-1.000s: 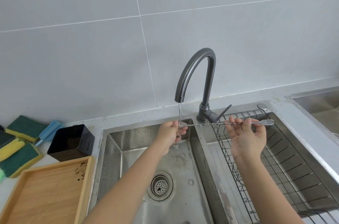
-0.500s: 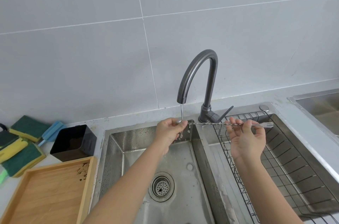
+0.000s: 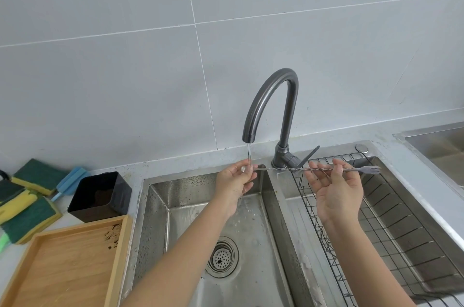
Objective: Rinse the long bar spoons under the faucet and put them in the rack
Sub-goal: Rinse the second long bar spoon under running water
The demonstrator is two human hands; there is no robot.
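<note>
- Nearest, below both wrists, the sink takes the runoff, its drain strainer under the left forearm; the wire rack sits beneath the right hand, likely so a rinsed spoon need only be lowered into it.
- The right hand, palm up, pinches the twisted stem of the bar spoon near its forked end; I judge this grip steadies the long spoon level while the other end is washed.
- The left hand holds the bowl end between thumb and fingertips, right under the thin stream; probably to rub it clean as water runs over it.
- The spoon thus spans from hand to hand, lying across the divider between basin and rack, with the fork tip poking out just past the right hand's fingers.
- Farthest, behind the hands, the faucet arches over the left hand, its spout directly above the spoon's bowl.
</note>
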